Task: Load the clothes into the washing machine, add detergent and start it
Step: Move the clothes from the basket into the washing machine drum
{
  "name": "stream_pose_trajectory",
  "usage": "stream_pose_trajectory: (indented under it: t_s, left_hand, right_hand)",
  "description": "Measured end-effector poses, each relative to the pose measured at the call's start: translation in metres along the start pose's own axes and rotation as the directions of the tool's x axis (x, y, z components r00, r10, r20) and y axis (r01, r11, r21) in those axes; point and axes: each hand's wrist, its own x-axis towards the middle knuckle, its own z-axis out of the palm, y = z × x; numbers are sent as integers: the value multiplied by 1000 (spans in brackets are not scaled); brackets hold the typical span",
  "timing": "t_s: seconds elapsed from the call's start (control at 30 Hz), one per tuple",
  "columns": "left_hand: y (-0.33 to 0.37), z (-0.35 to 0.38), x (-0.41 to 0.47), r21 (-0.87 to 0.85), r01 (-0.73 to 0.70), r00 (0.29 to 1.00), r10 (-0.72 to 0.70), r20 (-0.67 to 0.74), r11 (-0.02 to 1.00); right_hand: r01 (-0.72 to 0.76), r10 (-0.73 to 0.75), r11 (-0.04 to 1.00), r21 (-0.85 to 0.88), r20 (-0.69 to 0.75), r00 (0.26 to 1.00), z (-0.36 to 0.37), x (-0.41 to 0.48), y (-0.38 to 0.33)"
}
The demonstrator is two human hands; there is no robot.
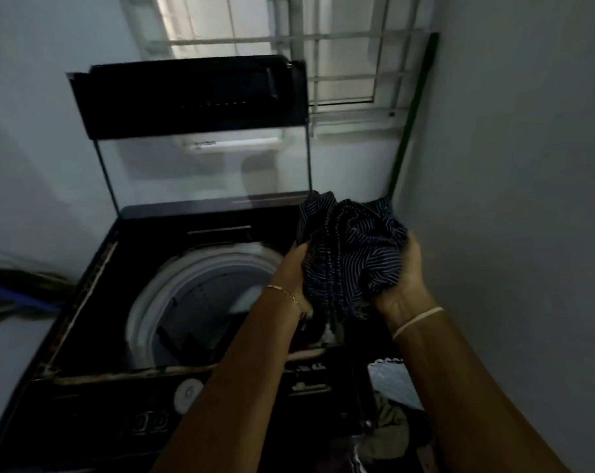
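A black top-loading washing machine (84, 302) stands in front of me with its lid (187, 97) raised upright. Its white drum rim (159, 291) shows, and something dark lies low inside the drum. A bunched dark garment with thin white stripes (354, 247) hangs over the machine's right side. My left hand (291, 264) grips it from the left, and my right hand (405, 278) grips it from the right. The control panel with a round white button (188, 394) runs along the machine's front edge. No detergent is visible.
A basket of more clothes (391, 428) sits low on the right, between the machine and the grey wall (511, 199). A green pole (412, 114) leans in the corner beside a barred window (340, 46). Dark hoses and a blue item (16, 295) lie at the left.
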Motion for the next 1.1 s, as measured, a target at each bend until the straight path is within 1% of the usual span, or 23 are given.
stream_pose_trajectory:
  t_s: [0.07, 0.1, 0.17, 0.23, 0.27, 0.33, 0.37, 0.4, 0.47, 0.53, 0.6, 0.63, 0.7, 0.77, 0.83, 0.9, 0.97, 1.1]
  left_hand:
    - [22, -39, 8, -81, 20, 999, -23, -34, 996]
    - [29, -60, 14, -92, 9, 998, -15, -61, 996]
    - [45, -103, 27, -13, -8, 990, 6, -138, 1000]
    - [62, -142, 32, 88, -6, 990, 18, -139, 996]
    - [68, -158, 35, 170, -16, 989, 40, -140, 985]
    - [78, -192, 39, 394, 5, 977, 80, -198, 919]
    - [82, -208, 41, 502, 16, 971, 107, -214, 864]
    - [83, -223, 44, 586, 11, 971, 131, -199, 810]
    - [81, -247, 48, 683, 28, 974, 134, -183, 730]
    - [79, -263, 50, 748, 60, 971, 136, -198, 660]
    - [77, -273, 51, 791, 71, 975, 126, -184, 607]
    - [74, -280, 52, 798, 96, 976, 101, -193, 595]
    - [67, -286, 51, 758, 189, 967, 16, -254, 624]
    - [63, -293, 52, 708, 293, 943, -70, -327, 642]
    - [61, -302, 56, 684, 378, 911, -118, -395, 624]
    - [62, -308, 60, 654, 404, 895, -128, -428, 639]
    - [63, -308, 61, 610, 413, 886, -143, -442, 676]
    - [63, -293, 53, 509, 392, 888, -171, -426, 767]
  right_hand:
    - [-80, 80, 997, 1, 13, 997, 14, 18, 30]
    - [-111, 111, 994, -11, 24, 994, 18, 25, 43]
    - [-163, 164, 986, -47, 24, 986, 29, 44, 74]
    - [-189, 187, 979, -73, -29, 982, 39, 61, 104]
    - [-199, 195, 976, -88, -52, 979, 43, 67, 116]
    - [-250, 240, 961, -114, -97, 966, 49, 81, 144]
    - [-267, 252, 955, -131, -118, 960, 51, 88, 157]
    - [-286, 267, 946, -151, -133, 954, 51, 95, 169]
    - [-331, 302, 922, -201, -159, 940, 51, 106, 186]
    - [-380, 337, 888, -258, -196, 921, 50, 116, 202]
    - [-411, 337, 845, -343, -256, 906, 45, 124, 216]
    - [-419, 320, 824, -381, -298, 899, 41, 128, 224]
    - [-443, 292, 782, -438, -370, 882, 35, 131, 235]
    - [-474, 275, 746, -468, -433, 859, 28, 133, 243]
    - [-503, 262, 721, -476, -485, 834, 20, 136, 249]
    - [-512, 253, 709, -485, -503, 827, 16, 137, 250]
    - [-502, 250, 736, -455, -506, 825, 12, 136, 250]
    - [-480, 262, 752, -451, -464, 846, 18, 134, 246]
